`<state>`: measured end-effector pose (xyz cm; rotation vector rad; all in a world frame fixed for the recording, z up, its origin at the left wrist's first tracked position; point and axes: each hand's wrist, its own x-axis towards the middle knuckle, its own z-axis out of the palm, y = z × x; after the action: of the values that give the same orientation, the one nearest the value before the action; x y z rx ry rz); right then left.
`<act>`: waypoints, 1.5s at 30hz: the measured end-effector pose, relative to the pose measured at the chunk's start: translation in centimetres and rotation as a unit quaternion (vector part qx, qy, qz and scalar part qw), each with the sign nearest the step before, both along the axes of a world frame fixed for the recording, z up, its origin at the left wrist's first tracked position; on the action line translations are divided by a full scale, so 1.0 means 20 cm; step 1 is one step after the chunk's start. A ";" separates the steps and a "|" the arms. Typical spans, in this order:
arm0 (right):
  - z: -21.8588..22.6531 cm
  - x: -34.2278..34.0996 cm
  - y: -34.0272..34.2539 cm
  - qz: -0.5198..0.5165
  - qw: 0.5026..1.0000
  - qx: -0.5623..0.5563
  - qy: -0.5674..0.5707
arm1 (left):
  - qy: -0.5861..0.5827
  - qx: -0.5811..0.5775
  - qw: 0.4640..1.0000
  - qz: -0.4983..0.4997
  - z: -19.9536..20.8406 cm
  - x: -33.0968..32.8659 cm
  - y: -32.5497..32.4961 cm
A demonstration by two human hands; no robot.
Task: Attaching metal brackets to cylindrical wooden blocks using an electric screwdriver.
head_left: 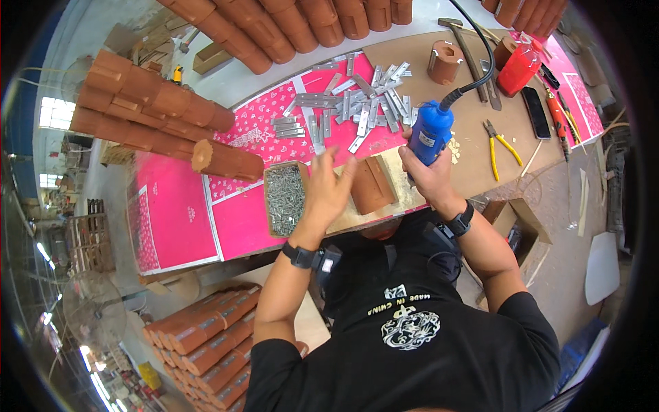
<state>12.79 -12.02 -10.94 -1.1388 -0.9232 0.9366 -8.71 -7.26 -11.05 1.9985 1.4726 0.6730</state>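
Note:
My right hand [430, 177] is wrapped round a blue corded power tool [432, 130], held upright over the right end of a pale wooden board [401, 172]. A reddish-brown grooved block [371, 187] lies on that board between my hands. My left hand [328, 187] hovers between the block and an open cardboard box of screws [285, 196]. Its fingers are spread and a little blurred, and I see nothing in them. Beyond it, flat metal strips with holes [371, 99] lie in a loose heap on the pink sheet [240, 223].
Reddish-brown cylinders are stacked at the left [151, 117] and along the back [295, 27]. To the right lie yellow-handled pliers [502, 147], a hammer [467, 55], a red bottle [519, 67] and a phone [536, 112]. A cardboard box [515, 226] stands below the table's right side.

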 end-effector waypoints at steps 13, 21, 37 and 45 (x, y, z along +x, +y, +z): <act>0.00 0.02 -0.04 -0.003 1.000 0.023 0.003 | 0.278 0.060 0.958 -0.038 0.21 -0.48 0.05; 0.02 0.00 -0.01 -0.020 0.999 0.025 0.000 | 0.190 0.114 0.975 0.026 0.19 -0.31 0.06; 0.01 0.00 -0.07 -0.011 0.998 0.059 0.026 | 0.223 -0.036 0.967 -0.122 -0.09 0.13 0.47; -0.02 0.04 -0.05 -0.030 0.998 0.057 0.026 | -0.367 -0.292 0.883 -0.025 0.11 0.01 0.27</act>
<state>13.61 -13.01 -11.32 -1.0349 -0.8836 0.8513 -8.54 -1.77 -8.86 1.1209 0.9831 0.7370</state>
